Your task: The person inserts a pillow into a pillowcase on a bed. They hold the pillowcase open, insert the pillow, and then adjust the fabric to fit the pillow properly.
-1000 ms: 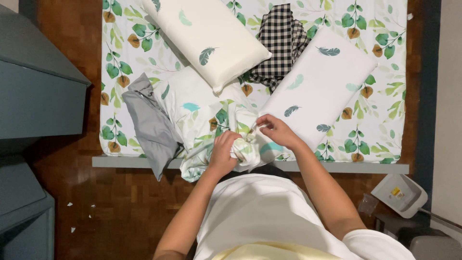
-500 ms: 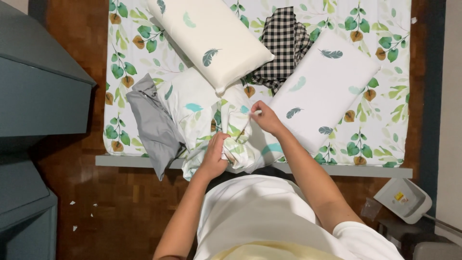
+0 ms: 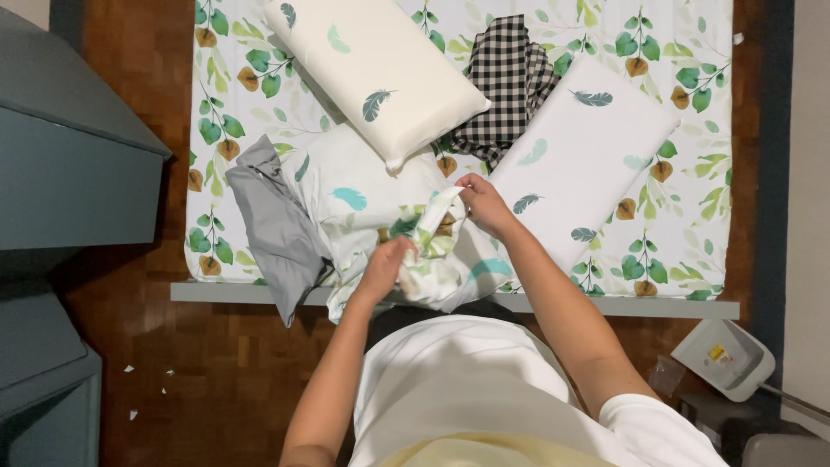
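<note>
I stand at the foot of a bed point(image 3: 692, 216) covered in a white sheet printed with green and brown leaves. Both hands grip a bunched white leaf-print cloth point(image 3: 428, 238) at the near edge. My left hand point(image 3: 389, 264) clutches its lower part. My right hand point(image 3: 484, 203) pinches a strip of the same cloth and lifts it. A white feather-print pillowcase point(image 3: 346, 195) lies crumpled just left of the bunch.
Two feather-print pillows lie on the bed, one cream point(image 3: 372, 73) at the top, one white point(image 3: 579, 156) at the right. A black-and-white checked cloth point(image 3: 506, 82) lies between them. A grey garment point(image 3: 277, 229) hangs over the near edge. A blue-grey cabinet point(image 3: 69, 173) stands left.
Both hands have shifted up the bed with the cloth. My right hand has pulled a strip of it away from my left hand.
</note>
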